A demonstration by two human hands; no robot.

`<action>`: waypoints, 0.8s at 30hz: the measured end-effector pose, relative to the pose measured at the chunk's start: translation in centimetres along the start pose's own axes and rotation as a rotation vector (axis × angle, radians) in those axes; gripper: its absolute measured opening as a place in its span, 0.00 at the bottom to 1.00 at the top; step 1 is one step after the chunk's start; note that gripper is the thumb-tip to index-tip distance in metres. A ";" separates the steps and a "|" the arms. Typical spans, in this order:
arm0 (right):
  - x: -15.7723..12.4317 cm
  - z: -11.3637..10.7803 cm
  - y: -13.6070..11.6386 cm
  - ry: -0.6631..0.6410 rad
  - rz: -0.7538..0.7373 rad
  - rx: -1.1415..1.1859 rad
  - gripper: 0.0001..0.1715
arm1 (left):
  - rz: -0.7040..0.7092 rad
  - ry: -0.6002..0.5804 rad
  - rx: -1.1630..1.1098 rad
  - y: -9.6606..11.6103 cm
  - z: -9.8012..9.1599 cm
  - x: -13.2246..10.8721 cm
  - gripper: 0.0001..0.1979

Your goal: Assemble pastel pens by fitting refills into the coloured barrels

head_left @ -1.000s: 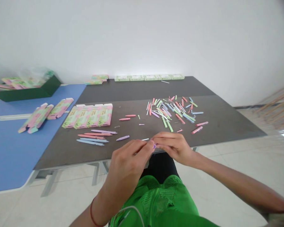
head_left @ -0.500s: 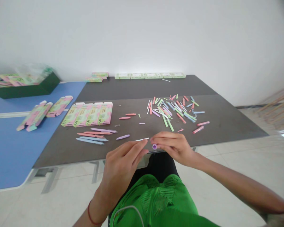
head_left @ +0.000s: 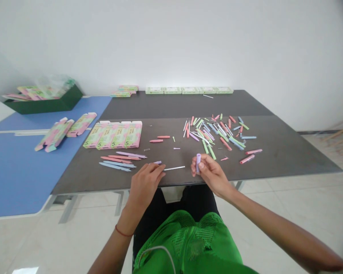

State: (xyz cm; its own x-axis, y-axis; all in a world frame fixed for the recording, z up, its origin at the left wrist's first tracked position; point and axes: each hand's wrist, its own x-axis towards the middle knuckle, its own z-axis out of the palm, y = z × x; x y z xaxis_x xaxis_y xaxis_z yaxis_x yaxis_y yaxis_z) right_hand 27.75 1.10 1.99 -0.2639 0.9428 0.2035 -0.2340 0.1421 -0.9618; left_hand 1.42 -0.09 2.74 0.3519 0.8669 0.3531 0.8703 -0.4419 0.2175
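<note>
A short purple pen tube stands upright, open end up, pinched between the thumb and fingers of my right hand. My left hand is lowered to the table near the front edge, fingers curled together over a tapered purple pen barrel; only the barrel's right end shows. A white pen refill lies on the table just right of my left fingertips, between the two hands. A small purple pen part and a small green one lie further back.
Assembled pens lie at left, below a row of pen boxes. A pile of loose pen parts spreads at right. Pale green boxes line the back. Flattened cartons and a dark green bin sit on the blue table.
My left hand has moved left, from the refill to the purple barrel. My right hand has lifted slightly and turned the purple tube upright. The view has shifted a little to the left.
</note>
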 end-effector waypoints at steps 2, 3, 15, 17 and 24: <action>0.0 0.4 0.6 0.052 0.046 0.117 0.12 | -0.051 -0.050 0.039 0.0 0.6 0.3 0.10; 0.0 0.6 0.7 0.070 0.062 0.159 0.12 | -0.075 -0.071 0.045 0.0 0.9 0.4 0.09; 0.1 -0.2 0.4 0.129 0.186 0.210 0.16 | -0.008 -0.154 0.089 -0.6 2.3 1.8 0.07; 0.0 -0.5 0.2 0.136 0.227 0.204 0.17 | 0.034 -0.168 0.161 -0.4 2.1 2.0 0.08; 0.0 -2.1 -0.1 0.022 0.322 0.076 0.19 | 0.038 -0.051 0.114 0.4 -0.4 2.2 0.04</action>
State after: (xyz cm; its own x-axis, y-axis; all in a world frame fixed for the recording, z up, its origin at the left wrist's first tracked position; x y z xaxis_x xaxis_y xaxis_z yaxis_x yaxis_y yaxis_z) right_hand 29.72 1.73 1.70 -0.3159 0.9420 -0.1136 -0.2108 -0.1865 -0.9596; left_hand 2.42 1.54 3.99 0.4000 0.8619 0.3117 0.8885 -0.4481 0.0987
